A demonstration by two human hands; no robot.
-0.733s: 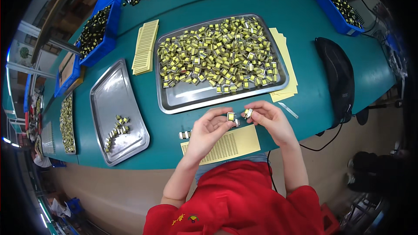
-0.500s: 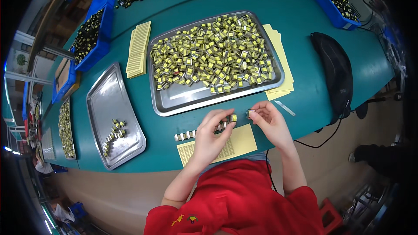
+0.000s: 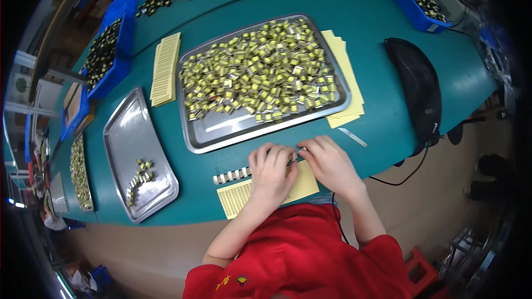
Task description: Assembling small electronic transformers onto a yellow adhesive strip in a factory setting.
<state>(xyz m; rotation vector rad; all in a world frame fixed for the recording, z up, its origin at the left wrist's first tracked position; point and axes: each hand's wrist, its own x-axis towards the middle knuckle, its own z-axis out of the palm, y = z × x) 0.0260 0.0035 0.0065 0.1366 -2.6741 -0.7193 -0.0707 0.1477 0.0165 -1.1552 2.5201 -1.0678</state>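
A row of small transformers [image 3: 237, 174], with pale sides facing up, lies on the green table along the top edge of a printed yellow sheet [image 3: 234, 200]. Over the row's right end, my left hand [image 3: 271, 173] is closed with its fingertips on a small transformer [image 3: 293, 156]. My right hand [image 3: 331, 165] meets it from the right, thumb and fingers pinched on another small transformer, mostly hidden. Just beyond both hands is a large metal tray [image 3: 208, 140], heaped with yellow-taped transformers [image 3: 260, 72].
A second metal tray [image 3: 130, 133] at left holds several transformers. Yellow sheets [image 3: 165, 69] flank the large tray. Blue bins [image 3: 117, 72] of dark parts stand at far left and far right. A small blade-like strip [image 3: 353, 137] and a black case [image 3: 415, 86] lie to the right.
My hands have come together: the right moved left to meet the left hand, and the left lowered onto the row's right end. The whole view has shifted slightly.
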